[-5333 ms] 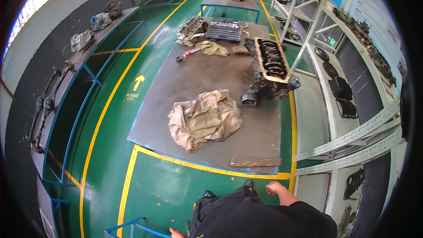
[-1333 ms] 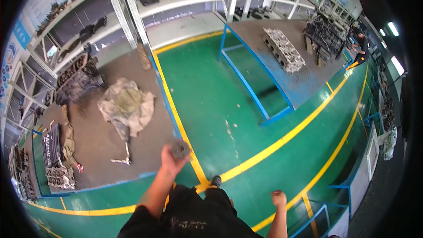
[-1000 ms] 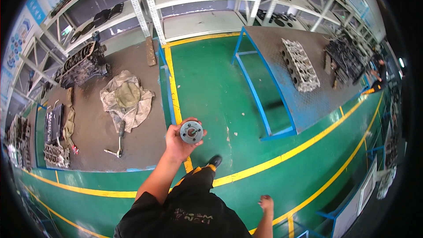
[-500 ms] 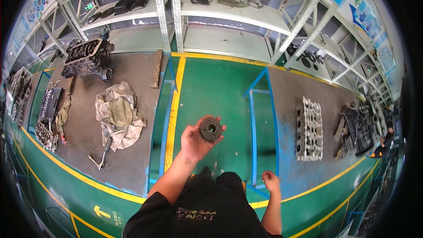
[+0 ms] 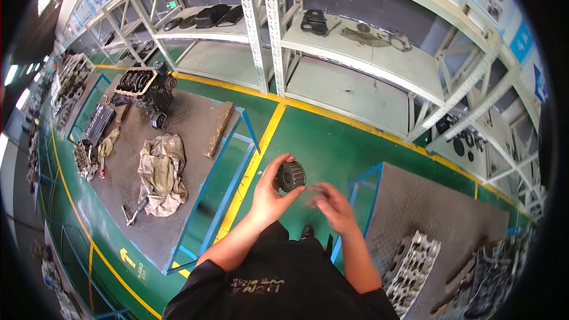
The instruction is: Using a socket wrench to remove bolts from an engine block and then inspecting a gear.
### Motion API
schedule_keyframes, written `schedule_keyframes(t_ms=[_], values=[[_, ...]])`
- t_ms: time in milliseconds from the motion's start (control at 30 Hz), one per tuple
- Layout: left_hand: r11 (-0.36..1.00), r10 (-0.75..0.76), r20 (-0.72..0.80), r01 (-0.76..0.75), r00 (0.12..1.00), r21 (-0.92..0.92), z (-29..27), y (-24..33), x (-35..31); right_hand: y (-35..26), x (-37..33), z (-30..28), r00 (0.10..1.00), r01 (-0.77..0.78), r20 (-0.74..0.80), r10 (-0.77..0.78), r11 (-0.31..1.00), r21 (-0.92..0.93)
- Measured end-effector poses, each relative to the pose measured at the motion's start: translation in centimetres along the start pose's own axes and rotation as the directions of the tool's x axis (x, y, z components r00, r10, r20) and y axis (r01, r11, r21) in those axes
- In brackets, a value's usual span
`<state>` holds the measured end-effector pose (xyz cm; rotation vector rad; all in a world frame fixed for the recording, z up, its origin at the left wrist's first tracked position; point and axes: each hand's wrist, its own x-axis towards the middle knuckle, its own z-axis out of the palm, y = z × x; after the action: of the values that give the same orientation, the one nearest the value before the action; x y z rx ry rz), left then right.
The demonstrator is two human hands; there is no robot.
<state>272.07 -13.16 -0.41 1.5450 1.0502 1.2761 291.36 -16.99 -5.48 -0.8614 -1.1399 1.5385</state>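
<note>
My left hand (image 5: 274, 194) grips a dark metal toothed pulley (image 5: 291, 176), its thumb and fingers around the rim. Ridged teeth run along the pulley's side, and a round opening shows in its face. Just to the right, my right hand (image 5: 335, 208) is raised with nothing visible in it. Its fingertips are blurred, but thumb and fingers look apart, and a small gap lies between them and the pulley. Both hands are in front of my body, above the green floor.
A blue-framed bench (image 5: 195, 142) on the left carries an engine block (image 5: 148, 89), a crumpled cloth (image 5: 163, 175), a ratchet wrench (image 5: 137, 212) and a wooden bar (image 5: 219, 129). On the right bench (image 5: 409, 201) lies a cylinder head (image 5: 415, 266). White shelving (image 5: 361, 50) stands ahead.
My right hand has come up from the lower right to beside the pulley. The pulley has turned so its toothed side shows. The whole view has swung and tilted.
</note>
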Motion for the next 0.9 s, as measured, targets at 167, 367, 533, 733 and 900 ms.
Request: schedule_keyframes(t_ms=[167,367,533,733,900], values=[[0.931,0.190,-0.108,-0.145,0.976,0.334,1.1,-1.0,9.0,-3.7,13.4,-1.2,0.995,-0.065,0.085,0.060,0.996,0.065],[0.844,0.377,-0.135,-0.280,0.916,0.457,-3.2,-6.9,20.9,-3.2,29.0,-2.9,0.961,-0.164,0.235,0.146,0.985,0.058],[0.995,-0.052,-0.162,0.038,0.985,-0.093,-6.3,-11.8,30.3,-2.7,40.9,-6.0,0.962,-0.101,0.250,0.111,0.993,-0.055],[0.846,-0.429,-0.161,0.333,0.889,-0.416,-7.4,-20.7,39.6,-0.6,54.2,-8.9,0.914,-0.206,0.310,0.262,0.958,-0.200],[0.853,-0.484,-0.354,0.340,0.801,-0.397,-10.2,-26.2,46.1,4.0,66.3,-10.5,0.817,-0.292,0.387,0.428,0.885,-0.361]])
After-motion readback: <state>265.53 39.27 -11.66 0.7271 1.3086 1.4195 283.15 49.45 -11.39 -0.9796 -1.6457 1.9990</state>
